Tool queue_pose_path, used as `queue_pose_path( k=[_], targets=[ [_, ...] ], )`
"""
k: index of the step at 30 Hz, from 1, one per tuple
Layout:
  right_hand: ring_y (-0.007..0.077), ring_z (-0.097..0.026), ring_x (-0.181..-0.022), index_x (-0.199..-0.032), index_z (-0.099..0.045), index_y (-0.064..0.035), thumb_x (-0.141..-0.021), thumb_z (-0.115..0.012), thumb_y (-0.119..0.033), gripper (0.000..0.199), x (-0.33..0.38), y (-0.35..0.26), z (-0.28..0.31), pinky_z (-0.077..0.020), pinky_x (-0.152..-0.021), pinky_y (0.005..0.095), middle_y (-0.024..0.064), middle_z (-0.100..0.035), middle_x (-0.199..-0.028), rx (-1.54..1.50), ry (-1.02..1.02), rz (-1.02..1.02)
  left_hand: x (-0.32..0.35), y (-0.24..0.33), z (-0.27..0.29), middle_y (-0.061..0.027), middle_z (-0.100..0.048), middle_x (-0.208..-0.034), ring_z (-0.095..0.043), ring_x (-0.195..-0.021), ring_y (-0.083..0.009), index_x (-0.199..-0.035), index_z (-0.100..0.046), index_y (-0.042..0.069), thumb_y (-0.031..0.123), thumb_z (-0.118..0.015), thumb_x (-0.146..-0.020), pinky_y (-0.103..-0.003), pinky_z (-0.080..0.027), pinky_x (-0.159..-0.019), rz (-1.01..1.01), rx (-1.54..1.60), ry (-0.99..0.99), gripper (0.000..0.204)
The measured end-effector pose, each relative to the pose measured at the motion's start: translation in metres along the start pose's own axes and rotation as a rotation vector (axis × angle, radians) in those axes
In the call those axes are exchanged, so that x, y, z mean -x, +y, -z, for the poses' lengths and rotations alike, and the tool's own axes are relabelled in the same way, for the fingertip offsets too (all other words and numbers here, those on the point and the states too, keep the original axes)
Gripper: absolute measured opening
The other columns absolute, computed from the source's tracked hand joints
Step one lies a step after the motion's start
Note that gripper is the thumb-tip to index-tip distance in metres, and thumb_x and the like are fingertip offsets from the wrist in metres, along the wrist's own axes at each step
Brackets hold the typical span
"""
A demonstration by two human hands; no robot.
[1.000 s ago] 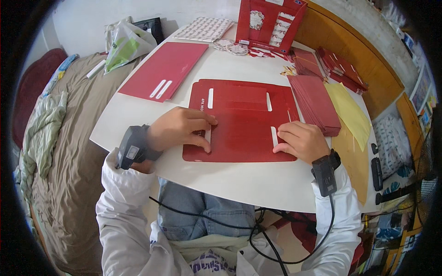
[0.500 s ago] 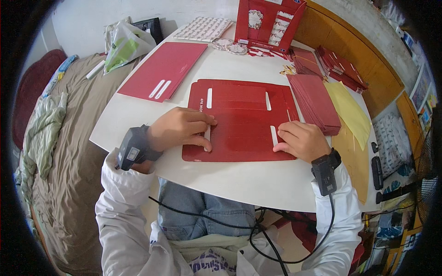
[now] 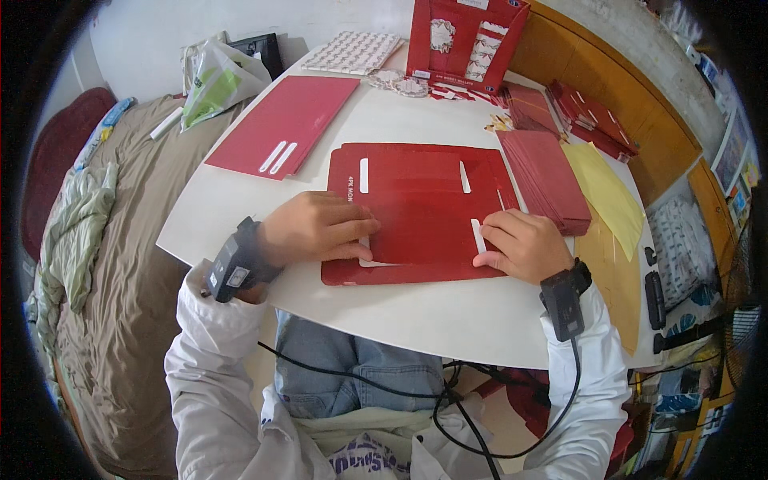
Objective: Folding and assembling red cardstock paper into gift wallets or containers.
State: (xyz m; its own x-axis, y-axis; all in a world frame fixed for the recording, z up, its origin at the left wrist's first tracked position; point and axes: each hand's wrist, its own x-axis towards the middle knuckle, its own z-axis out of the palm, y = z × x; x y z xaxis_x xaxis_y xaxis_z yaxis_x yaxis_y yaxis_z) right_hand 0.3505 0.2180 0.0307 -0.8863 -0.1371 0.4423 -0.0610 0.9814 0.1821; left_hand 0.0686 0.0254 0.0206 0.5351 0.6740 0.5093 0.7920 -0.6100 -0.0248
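Note:
A flat red card (image 3: 416,274) with white slots lies in front of me on the white table. My left hand (image 3: 320,228) grips it at the lower left slot, with fingertips and thumb bent round the slot's edge. At the lower right slot, my right hand (image 3: 524,244) has its thumb and curled fingers on the card's edge region. A smooth red panel spans the space between my hands, and a thin white gap shows under its lower left corner. Whether that panel is a separate paper wallet, I cannot tell. Each wrist wears a black device.
Larger red sheets (image 3: 284,124) lie to the left. On the right are a stack of red envelopes (image 3: 544,184) and a yellow sheet (image 3: 604,192). Behind stand a red display box (image 3: 468,44) and a patterned white sheet (image 3: 352,52). Black cables (image 3: 456,400) cross my lap.
The red card has slid slightly toward me. My left hand has shifted a little to the right, and a white gap now shows beside its thumb. The right hand has barely moved.

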Motion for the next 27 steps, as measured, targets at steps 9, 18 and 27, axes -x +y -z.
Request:
queue_pose_path(
  k=[9, 18, 27],
  targets=[
    [0.0215, -0.063, -0.075, -0.095, -0.067, -0.0015, -0.079, -0.065, -0.060, 0.061, -0.001, -0.007, 0.000, -0.0529, -0.057, 0.0323, 0.0083, -0.063, -0.089, -0.007, -0.023, -0.045, -0.007, 0.007, -0.003, -0.0144, -0.066, -0.093, -0.066, -0.068, -0.0215, -0.117, -0.058, 0.006, 0.019, -0.063, -0.086, -0.031, -0.054, -0.057, -0.172, -0.249, 0.001, 0.034],
    [0.0222, -0.062, -0.081, -0.098, -0.067, -0.0021, -0.079, -0.063, -0.060, 0.061, -0.006, -0.018, 0.004, -0.0518, -0.060, 0.0325, 0.0081, -0.061, -0.092, 0.040, -0.049, -0.062, -0.011, 0.016, -0.005, -0.0124, -0.063, -0.108, -0.064, -0.076, -0.0163, -0.123, -0.056, 0.015, 0.022, -0.058, -0.090, -0.030, -0.052, -0.067, -0.299, -0.477, -0.071, 0.033],
    [0.0227, -0.060, -0.080, -0.098, -0.066, -0.0018, -0.078, -0.065, -0.058, 0.060, -0.009, -0.024, 0.006, -0.0502, -0.061, 0.0335, 0.0083, -0.059, -0.091, 0.047, -0.058, -0.091, -0.016, 0.021, -0.009, -0.0110, -0.063, -0.103, -0.063, -0.081, -0.0193, -0.124, -0.055, 0.012, 0.020, -0.059, -0.087, -0.032, -0.052, -0.073, -0.220, -0.468, -0.111, 0.038]
  ],
)
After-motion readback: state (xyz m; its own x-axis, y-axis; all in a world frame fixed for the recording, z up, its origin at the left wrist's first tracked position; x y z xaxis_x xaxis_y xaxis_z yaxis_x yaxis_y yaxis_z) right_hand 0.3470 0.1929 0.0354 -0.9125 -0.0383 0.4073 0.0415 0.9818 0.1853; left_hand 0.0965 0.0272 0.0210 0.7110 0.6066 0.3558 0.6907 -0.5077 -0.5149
